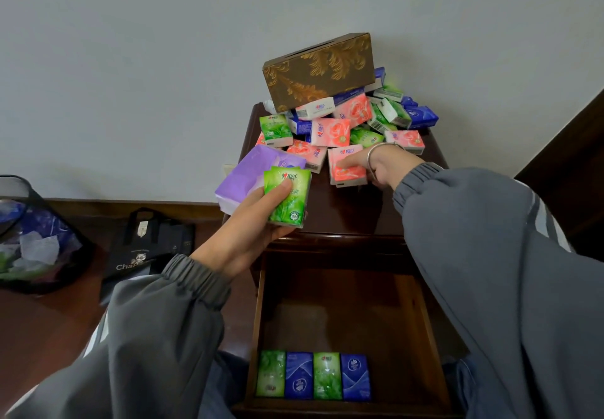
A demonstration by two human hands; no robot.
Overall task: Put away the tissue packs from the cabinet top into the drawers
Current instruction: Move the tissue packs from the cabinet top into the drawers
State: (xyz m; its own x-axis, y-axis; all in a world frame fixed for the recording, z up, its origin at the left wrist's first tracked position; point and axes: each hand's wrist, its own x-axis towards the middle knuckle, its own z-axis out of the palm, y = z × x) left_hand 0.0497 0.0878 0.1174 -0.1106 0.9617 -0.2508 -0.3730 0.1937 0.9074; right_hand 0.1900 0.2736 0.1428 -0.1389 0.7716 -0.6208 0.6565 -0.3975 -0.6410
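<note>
The left hand (255, 226) is at the cabinet's front left corner, fingers and thumb curled round a green tissue pack (289, 198) held upright above the cabinet top (353, 213). The right hand (379, 165) reaches over the cabinet's middle, fingers stretched nearly straight, lying on a pink pack (343, 173) that rests there. At the cabinet's back lie heaped packs (330, 131) with a gold tissue box (317, 72) tilted on them. A purple pack (245, 175) overhangs the cabinet's left edge. The cabinet's open drawer (343, 314) holds four packs (313, 374) in a row at its front.
</note>
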